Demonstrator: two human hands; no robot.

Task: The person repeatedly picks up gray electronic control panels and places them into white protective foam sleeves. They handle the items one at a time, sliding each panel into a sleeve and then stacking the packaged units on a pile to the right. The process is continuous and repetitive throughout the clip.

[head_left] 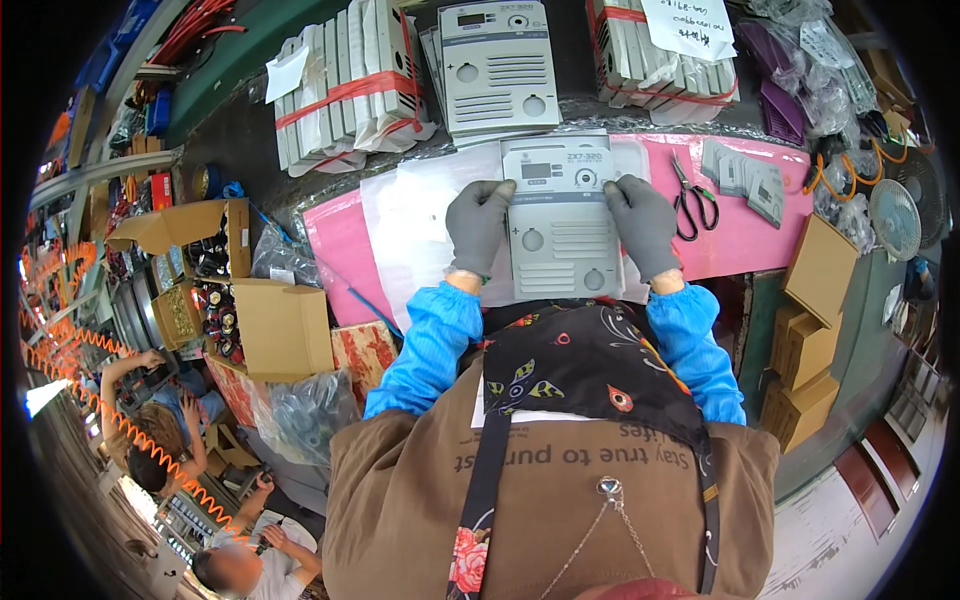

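Note:
A light grey front panel (561,215) with vent slots, round holes and a small display window is held upright before me over the pink mat. My left hand (480,226), in a grey glove, grips its left edge with the thumb on the front. On the right edge, my right hand (645,224), gloved alike, pinches it the same way. The fingers behind the panel are hidden. White sheets (402,215) lie on the pink mat (335,235) behind and left of the panel. A stack of similar panels (498,75) stands just beyond it.
Red-banded bundles of panels (350,95) flank that stack. Right of my hands lie black-handled scissors (692,195) and small grey plates (745,180). Open cardboard boxes of parts (270,325) stand left, brown cartons (800,365) right. Two co-workers (255,565) are at lower left.

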